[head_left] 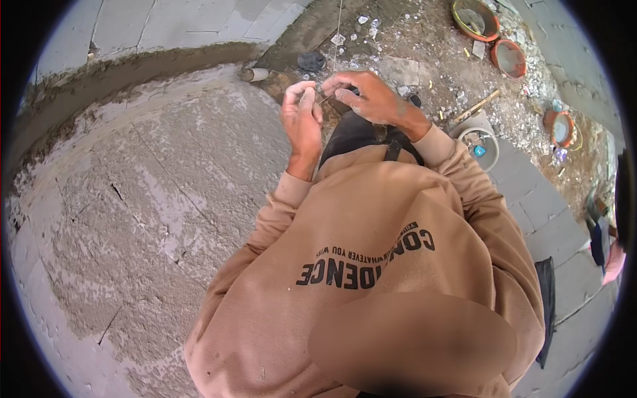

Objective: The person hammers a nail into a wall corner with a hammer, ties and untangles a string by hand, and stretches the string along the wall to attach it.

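Observation:
My left hand is raised in front of my body, its fingers curled towards the thumb. Close on its right, my right hand has thumb and fingers brought together in a pinch. A thin dark piece shows between the fingertips of both hands, too small to identify. A pale string runs from the top edge down to just above my fingers. Both hands look dusty with grey-white powder.
Rough grey mortar covers the surface at left. Rubble ground at upper right holds an orange tub, another tub and a stick. A round pale bucket stands right of my sleeve. Grey blocks lie below it.

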{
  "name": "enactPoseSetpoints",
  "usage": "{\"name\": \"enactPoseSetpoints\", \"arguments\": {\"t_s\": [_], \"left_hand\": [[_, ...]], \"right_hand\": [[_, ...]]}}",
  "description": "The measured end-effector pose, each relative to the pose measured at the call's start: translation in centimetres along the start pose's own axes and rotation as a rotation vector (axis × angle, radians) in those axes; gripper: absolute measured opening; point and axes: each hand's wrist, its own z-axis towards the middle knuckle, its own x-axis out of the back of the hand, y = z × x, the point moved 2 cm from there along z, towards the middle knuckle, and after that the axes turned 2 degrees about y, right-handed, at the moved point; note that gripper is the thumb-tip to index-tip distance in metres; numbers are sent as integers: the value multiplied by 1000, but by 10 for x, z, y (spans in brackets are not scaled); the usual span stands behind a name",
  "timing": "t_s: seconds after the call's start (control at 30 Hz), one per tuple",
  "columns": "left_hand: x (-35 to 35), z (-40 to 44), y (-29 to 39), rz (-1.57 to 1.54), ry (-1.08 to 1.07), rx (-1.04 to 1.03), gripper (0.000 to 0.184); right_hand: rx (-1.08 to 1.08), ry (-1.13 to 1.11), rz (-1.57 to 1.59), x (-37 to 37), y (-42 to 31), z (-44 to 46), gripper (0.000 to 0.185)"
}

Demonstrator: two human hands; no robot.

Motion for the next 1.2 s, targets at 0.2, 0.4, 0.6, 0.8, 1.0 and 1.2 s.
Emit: {"name": "enactPoseSetpoints", "arguments": {"t_s": [0.2, 0.4, 0.6, 0.8, 1.0, 1.2], "left_hand": [[9, -8, -17, -3, -78, 164, 12], [0, -8, -43, 52, -210, 75, 17], [1, -6, -31, 91, -212, 188, 19], [-12, -5, -24, 156, -297, 247, 20], [-18, 2, -35, 91, -368, 169, 20], [-27, 14, -30, 46, -347, 183, 20]], "right_hand": [[-135, 55, 109, -3, 20, -18, 37], [65, -78, -111, -2, 60, -17, 28], [-304, -329, 189, 30, 55, -8, 21], [-303, -432, -7, 34, 73, -15, 26], [-370, -405, 98, 38, 84, -19, 32], [-150, 170, 109, 44, 40, -18, 24]]}}
